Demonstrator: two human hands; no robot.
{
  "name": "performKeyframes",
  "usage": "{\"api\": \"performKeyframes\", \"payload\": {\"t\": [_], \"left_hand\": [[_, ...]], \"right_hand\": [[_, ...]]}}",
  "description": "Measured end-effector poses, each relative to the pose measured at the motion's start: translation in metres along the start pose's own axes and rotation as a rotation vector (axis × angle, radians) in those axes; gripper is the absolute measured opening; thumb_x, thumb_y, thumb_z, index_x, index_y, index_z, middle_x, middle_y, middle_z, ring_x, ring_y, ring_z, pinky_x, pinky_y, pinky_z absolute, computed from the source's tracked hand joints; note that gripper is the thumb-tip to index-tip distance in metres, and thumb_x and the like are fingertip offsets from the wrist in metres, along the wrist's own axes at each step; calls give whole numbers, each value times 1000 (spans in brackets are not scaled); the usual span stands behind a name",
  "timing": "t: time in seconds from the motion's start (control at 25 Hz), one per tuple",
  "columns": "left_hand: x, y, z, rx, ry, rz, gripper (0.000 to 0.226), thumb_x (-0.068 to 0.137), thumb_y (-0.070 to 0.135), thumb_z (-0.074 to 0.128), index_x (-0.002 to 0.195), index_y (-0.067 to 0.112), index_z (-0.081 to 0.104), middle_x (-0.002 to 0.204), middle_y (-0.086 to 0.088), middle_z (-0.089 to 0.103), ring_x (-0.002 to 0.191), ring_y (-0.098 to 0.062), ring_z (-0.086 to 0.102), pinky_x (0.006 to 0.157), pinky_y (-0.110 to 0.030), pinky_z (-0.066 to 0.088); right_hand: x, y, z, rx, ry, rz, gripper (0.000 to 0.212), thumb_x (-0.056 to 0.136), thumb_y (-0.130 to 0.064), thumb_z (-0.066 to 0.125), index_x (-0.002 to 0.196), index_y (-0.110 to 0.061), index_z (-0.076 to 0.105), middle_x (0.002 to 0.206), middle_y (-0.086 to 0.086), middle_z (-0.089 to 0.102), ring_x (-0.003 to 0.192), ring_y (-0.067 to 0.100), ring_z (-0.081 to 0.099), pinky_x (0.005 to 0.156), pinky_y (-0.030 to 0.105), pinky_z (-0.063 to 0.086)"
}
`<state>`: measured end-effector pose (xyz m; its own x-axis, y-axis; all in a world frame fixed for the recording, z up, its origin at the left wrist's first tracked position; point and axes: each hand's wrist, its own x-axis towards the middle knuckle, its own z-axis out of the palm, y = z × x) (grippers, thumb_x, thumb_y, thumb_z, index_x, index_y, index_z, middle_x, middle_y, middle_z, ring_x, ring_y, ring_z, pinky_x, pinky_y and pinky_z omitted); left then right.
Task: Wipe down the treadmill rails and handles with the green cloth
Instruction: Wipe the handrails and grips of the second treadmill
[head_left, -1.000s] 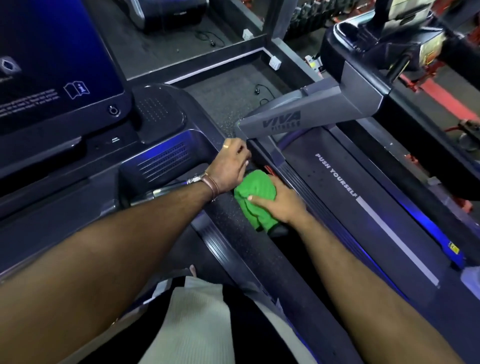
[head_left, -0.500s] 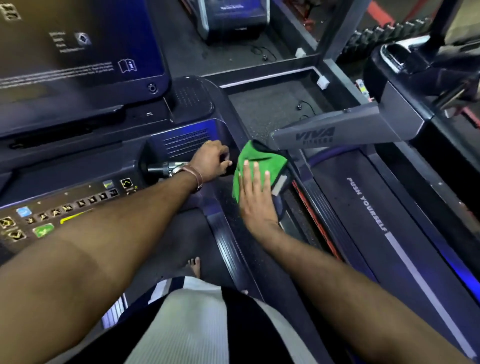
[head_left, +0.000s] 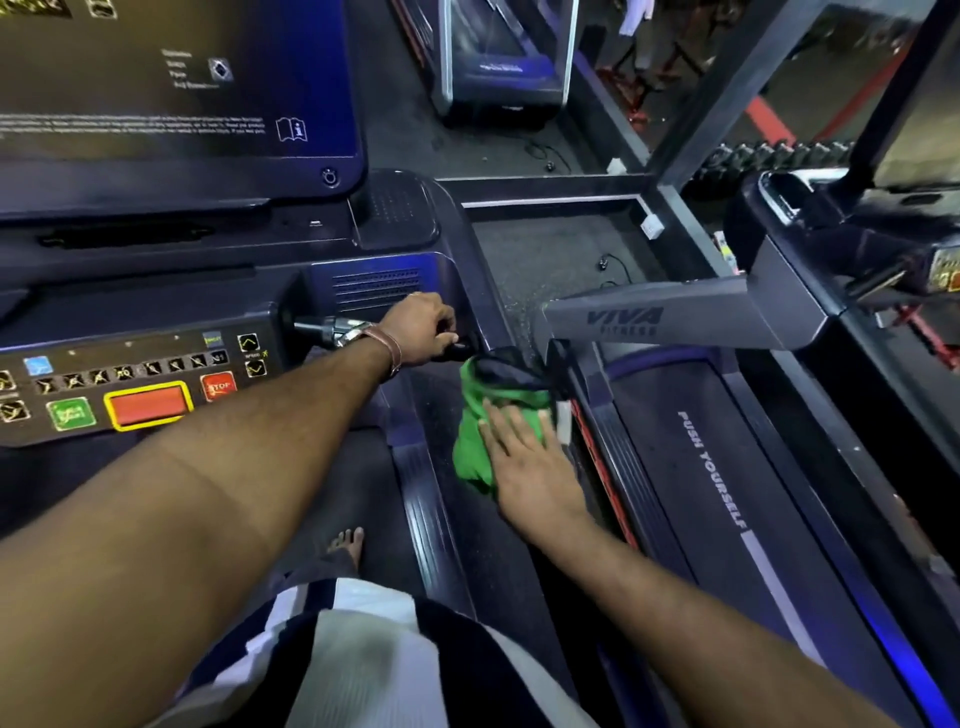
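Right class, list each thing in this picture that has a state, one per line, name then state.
Cloth: spread on the rail, pressed under the right hand.
Right hand: flat, fingers extended on the cloth.
Left hand: closed around the handle.
Handle: gripped at its end.
Screen: lit, showing text.
Rail: partly covered by the cloth.

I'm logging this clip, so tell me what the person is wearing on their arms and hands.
Both forearms are bare, no sleeves and no gloves. The left hand has a ring on one finger, and its wrist carries a silvery metal band beside a thin coppery bangle. The right hand shows no jewellery.
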<state>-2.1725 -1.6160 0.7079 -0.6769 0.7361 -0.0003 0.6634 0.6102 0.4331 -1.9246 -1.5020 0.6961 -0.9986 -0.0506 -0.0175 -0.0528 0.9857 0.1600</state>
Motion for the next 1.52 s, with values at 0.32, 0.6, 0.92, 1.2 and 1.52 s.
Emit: {"api": "performKeyframes", "payload": {"t": [0.32,0.6,0.92,1.2,1.52], "left_hand": [[-1,11,-1,85,-53,-45,24,89,34,59,96,13,67,100,-13,57,98,-31,52,82,-35,39],[8,5,-1,-78,-27,-111,38,81,29,69,114,13,58,106,-9,61,96,-26,57,85,-33,44],[23,-1,-1,-224,-50,-185,16,76,13,60,91,15,67,87,-4,72,86,-25,65,73,-26,44],[24,-4,0,-295,11,-172,15,78,15,57,90,11,65,94,-12,71,90,-32,64,72,-31,44],[18,-4,-3,-409,-85,-258,20,70,27,48,85,23,61,87,2,69,84,-23,63,71,-34,51]], "right_hand": [[75,34,-10,735,-138,675,73,89,-57,53,150,-22,33,142,15,50,122,36,54,99,43,46],[72,44,-13,1078,-237,870,59,91,-61,50,136,-24,51,126,6,64,108,27,63,93,34,49],[152,50,-20,965,-122,952,61,88,-68,46,135,-28,51,130,13,62,114,37,59,94,42,48],[166,21,-18,369,-67,643,84,89,-56,51,155,-34,4,144,11,35,107,39,54,79,46,50],[138,17,-17,312,-95,547,83,90,-43,56,155,-35,5,159,11,20,120,38,47,95,45,47]]}}
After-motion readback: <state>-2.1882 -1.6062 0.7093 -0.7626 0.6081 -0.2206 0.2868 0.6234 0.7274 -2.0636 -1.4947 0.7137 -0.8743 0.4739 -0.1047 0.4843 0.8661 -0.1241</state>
